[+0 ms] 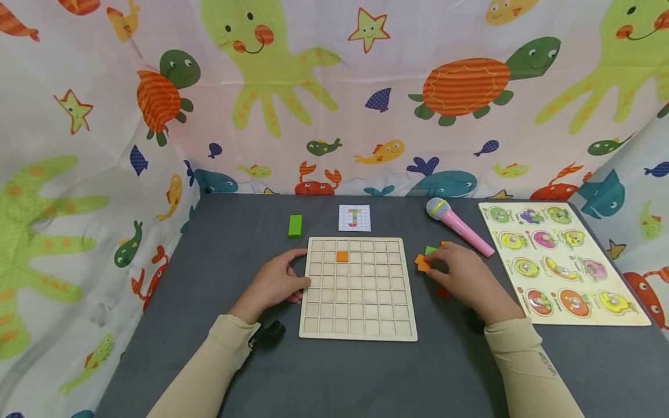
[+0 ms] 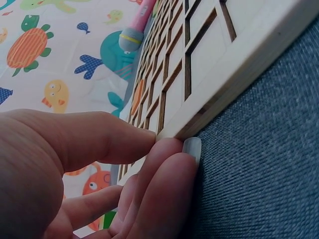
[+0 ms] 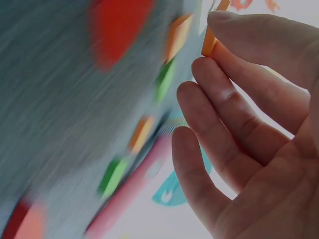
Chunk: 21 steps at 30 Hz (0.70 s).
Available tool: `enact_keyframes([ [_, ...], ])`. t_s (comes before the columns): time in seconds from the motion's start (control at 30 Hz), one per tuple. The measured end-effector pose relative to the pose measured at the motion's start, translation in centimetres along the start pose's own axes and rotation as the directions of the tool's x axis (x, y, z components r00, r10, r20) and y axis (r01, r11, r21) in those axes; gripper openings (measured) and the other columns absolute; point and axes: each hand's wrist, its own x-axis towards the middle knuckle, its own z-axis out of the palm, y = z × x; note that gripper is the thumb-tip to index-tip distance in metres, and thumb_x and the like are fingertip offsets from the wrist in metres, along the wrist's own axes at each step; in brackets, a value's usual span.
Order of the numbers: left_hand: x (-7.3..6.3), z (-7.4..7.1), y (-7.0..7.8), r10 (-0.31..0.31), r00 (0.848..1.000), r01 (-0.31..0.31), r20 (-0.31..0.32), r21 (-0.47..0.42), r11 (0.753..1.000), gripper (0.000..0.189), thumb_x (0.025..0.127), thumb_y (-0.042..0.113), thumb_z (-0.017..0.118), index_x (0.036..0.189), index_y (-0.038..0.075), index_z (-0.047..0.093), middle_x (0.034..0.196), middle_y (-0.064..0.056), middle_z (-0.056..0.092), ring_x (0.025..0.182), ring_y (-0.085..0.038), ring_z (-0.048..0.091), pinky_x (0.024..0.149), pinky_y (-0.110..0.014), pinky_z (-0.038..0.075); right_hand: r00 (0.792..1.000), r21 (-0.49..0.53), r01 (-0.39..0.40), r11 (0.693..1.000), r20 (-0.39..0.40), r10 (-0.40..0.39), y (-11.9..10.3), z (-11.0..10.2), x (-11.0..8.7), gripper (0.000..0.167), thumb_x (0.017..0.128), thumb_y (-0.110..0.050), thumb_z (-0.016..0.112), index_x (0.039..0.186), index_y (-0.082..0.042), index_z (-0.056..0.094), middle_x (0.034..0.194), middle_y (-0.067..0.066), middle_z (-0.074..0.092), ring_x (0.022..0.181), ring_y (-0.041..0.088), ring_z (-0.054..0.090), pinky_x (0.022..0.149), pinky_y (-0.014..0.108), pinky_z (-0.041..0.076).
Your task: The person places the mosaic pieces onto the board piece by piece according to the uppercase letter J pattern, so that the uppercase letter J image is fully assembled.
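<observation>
A square wooden grid board (image 1: 366,296) lies on the dark table with one orange tile (image 1: 342,256) in an upper cell. My left hand (image 1: 273,280) pinches the board's left edge; in the left wrist view the thumb meets the rim from above and the fingers curl against its side. To the right of the board, my right hand (image 1: 465,276) holds an orange tile (image 3: 209,42) between thumb and index finger, with the other fingers loosely spread. Around that hand lie loose tiles, among them a green tile (image 1: 430,250) and a red tile (image 1: 443,293), partly covered by it.
Behind the board are a small card (image 1: 354,218) with a coloured grid pattern and a green block (image 1: 295,226). A pink toy microphone (image 1: 467,233) lies behind the right hand, left of a fruit picture board (image 1: 635,318). A sea-animal curtain (image 1: 397,35) hangs around the table.
</observation>
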Motion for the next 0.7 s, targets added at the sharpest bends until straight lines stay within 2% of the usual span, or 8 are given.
enact_keyframes([
  [0.07, 0.0, -0.1, 0.0, 0.001, 1.0, -0.001, 0.0, 0.0, 1.0, 0.076, 0.091, 0.016, 0.081, 0.161, 0.025, 0.052, 0.082, -0.011, 0.068, 0.063, -0.022, 0.075, 0.06, -0.034, 0.066, 1.0, 0.007, 0.025, 1.0, -0.001, -0.025, -1.3, 0.4, 1.1, 0.027, 0.097, -0.018, 0.081, 0.122, -0.008, 0.081, 0.12, 0.014, 0.074, 0.114, 0.035, 0.069, 0.108, 0.063, 0.055],
  [0.17, 0.0, -0.1, -0.1, 0.005, 1.0, -0.005, 0.002, -0.002, 1.0, 0.076, 0.091, 0.017, 0.081, 0.16, 0.025, 0.052, 0.082, -0.011, 0.068, 0.063, -0.022, 0.075, 0.06, -0.034, 0.066, 0.999, 0.017, 0.043, 0.999, 0.012, -0.043, -3.2, 1.2, 2.8, 0.025, 0.098, -0.018, 0.08, 0.121, -0.008, 0.081, 0.115, 0.011, 0.074, 0.104, 0.031, 0.069, 0.102, 0.058, 0.058],
  [0.27, 0.0, 0.0, -0.2, 0.009, 1.0, -0.009, 0.004, 0.001, 1.0, 0.075, 0.092, 0.018, 0.081, 0.16, 0.026, 0.052, 0.082, -0.011, 0.068, 0.063, -0.022, 0.074, 0.06, -0.034, 0.066, 0.998, 0.026, 0.047, 0.999, 0.04, -0.048, -4.9, 1.9, 4.2, 0.025, 0.099, -0.019, 0.079, 0.121, -0.009, 0.081, 0.115, 0.01, 0.073, 0.103, 0.028, 0.067, 0.096, 0.051, 0.061],
  [0.37, 0.0, 0.0, -0.3, 0.011, 1.0, -0.011, 0.001, -0.003, 1.0, 0.075, 0.092, 0.017, 0.082, 0.16, 0.026, 0.052, 0.083, -0.011, 0.068, 0.062, -0.021, 0.074, 0.059, -0.034, 0.065, 0.997, 0.033, 0.052, 0.998, 0.059, -0.054, -6.2, 2.4, 5.4, 0.025, 0.1, -0.021, 0.078, 0.122, -0.01, 0.081, 0.117, 0.009, 0.073, 0.106, 0.027, 0.068, 0.098, 0.05, 0.061],
  [0.5, -0.1, -0.1, -0.1, 0.007, 1.0, -0.007, -0.003, -0.01, 1.0, 0.075, 0.092, 0.016, 0.082, 0.16, 0.026, 0.053, 0.083, -0.011, 0.068, 0.062, -0.022, 0.074, 0.059, -0.035, 0.065, 0.995, 0.021, 0.074, 0.997, 0.065, -0.075, -7.1, 3.0, 6.4, 0.024, 0.1, -0.021, 0.078, 0.121, -0.01, 0.082, 0.115, 0.009, 0.073, 0.105, 0.027, 0.069, 0.097, 0.05, 0.062],
  [0.7, -0.2, -0.2, -0.2, 0.001, 1.0, -0.001, 0.006, -0.012, 1.0, 0.075, 0.092, 0.017, 0.082, 0.16, 0.026, 0.052, 0.083, -0.011, 0.068, 0.063, -0.022, 0.074, 0.059, -0.035, 0.066, 0.995, 0.024, 0.068, 0.997, 0.068, -0.07, -7.6, 3.7, 6.9, 0.022, 0.098, -0.019, 0.08, 0.118, -0.009, 0.082, 0.114, 0.009, 0.074, 0.102, 0.026, 0.068, 0.097, 0.049, 0.062],
])
